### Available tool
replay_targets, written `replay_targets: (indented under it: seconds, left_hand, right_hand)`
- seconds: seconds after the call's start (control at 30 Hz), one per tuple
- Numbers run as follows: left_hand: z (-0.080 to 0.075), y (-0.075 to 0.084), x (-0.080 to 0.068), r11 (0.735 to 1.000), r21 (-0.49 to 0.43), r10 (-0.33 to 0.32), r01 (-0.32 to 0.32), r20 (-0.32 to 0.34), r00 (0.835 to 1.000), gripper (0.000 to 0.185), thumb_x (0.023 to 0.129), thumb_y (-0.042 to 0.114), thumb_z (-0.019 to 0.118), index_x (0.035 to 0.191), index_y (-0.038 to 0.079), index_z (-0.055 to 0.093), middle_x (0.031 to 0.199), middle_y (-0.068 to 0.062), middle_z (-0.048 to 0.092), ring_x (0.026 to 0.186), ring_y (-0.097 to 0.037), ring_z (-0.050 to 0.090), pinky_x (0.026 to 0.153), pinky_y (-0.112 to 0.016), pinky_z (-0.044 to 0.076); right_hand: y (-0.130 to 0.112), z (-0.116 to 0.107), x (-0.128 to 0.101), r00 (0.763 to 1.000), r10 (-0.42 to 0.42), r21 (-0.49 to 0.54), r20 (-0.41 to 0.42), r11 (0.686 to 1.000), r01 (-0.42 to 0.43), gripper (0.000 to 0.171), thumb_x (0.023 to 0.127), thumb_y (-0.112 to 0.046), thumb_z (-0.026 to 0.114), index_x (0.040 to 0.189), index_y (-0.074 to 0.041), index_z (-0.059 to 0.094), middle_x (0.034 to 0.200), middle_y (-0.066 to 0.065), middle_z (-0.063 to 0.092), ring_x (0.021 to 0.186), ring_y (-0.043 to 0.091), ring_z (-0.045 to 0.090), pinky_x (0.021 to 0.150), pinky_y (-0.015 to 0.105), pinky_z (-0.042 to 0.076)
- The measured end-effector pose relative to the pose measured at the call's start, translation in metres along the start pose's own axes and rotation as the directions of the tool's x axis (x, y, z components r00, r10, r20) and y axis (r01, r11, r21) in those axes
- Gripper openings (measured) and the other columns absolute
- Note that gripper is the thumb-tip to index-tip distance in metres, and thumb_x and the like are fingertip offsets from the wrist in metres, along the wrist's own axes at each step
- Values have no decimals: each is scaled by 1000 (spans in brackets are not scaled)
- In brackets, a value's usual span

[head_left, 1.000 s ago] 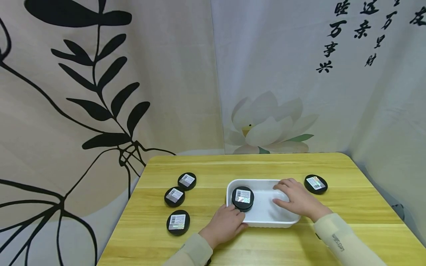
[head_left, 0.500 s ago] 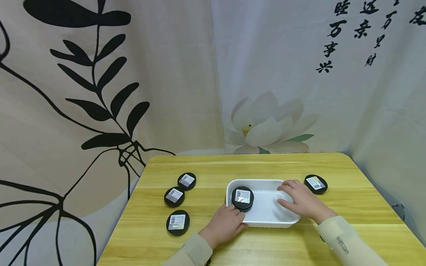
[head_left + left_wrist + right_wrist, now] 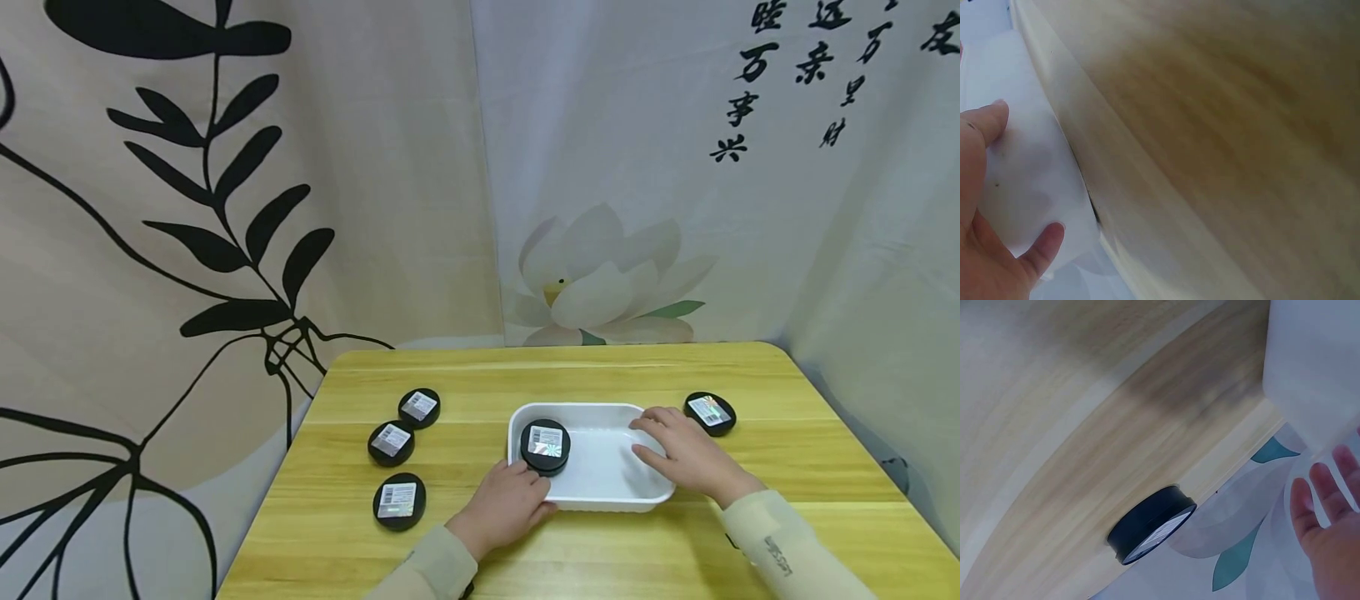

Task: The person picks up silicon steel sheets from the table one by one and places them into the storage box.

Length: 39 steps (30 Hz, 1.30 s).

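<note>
My left hand [image 3: 506,508] grips the front left corner of a white tray [image 3: 600,505]; in the left wrist view, the thumb and another finger [image 3: 1045,247] rest against its outer wall. Inside the tray's left end lies a black round tin [image 3: 545,447] with a white label, seemingly stacked on another. At the tray's right end is my right hand [image 3: 693,454], its fingers parted and nothing between them. In the right wrist view its fingertips appear close to the tray [image 3: 1316,369]; contact cannot be told. Behind this hand sits another black tin [image 3: 709,414].
Left of the tray, three more labelled black tins lie on the wooden table: a far one [image 3: 419,408], a middle one [image 3: 391,443] touching or nearly touching it, and a near one [image 3: 399,502]. A printed curtain [image 3: 405,167] hangs behind the table's far edge.
My right hand has drawn back slightly to the right, away from the middle of the tray. The left hand, the tray and the tins have stayed in place.
</note>
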State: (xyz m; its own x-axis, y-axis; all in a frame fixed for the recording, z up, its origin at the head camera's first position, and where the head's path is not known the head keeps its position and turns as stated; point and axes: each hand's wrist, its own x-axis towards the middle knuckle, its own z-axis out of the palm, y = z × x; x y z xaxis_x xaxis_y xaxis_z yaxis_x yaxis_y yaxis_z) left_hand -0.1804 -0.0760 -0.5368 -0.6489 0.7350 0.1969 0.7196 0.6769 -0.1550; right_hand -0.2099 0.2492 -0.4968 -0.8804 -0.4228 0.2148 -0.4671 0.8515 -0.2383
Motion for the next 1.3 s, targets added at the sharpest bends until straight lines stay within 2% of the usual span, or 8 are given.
replay_targets:
  seconds: [0.53,0.9,1.3]
  left_hand:
    - [1,-1,1,1000,0,2,-2,1,1000,33,101,54,51,87,26,60,90,12,69,84,-10,54,74,-27,42]
    - [1,0,0,1000,-15,-10,10,13,1000,34,101,54,52,86,25,60,91,11,69,84,-10,54,74,-28,42]
    - [0,-1,0,1000,-16,-2,2,4,1000,33,102,54,51,87,25,61,91,12,69,83,-10,53,73,-27,41]
  right_hand:
    - [4,-1,-4,998,49,5,32,999,-50,33,98,-30,66,125,-11,68,126,14,62,120,36,56,100,60,44]
    - [10,-3,-9,998,59,22,5,998,-59,31,100,-26,62,126,-9,66,126,16,62,118,36,57,100,59,45]
    - [20,-2,-12,999,40,-8,-14,999,-40,29,101,-21,60,125,-7,66,126,15,65,119,38,58,101,61,44]
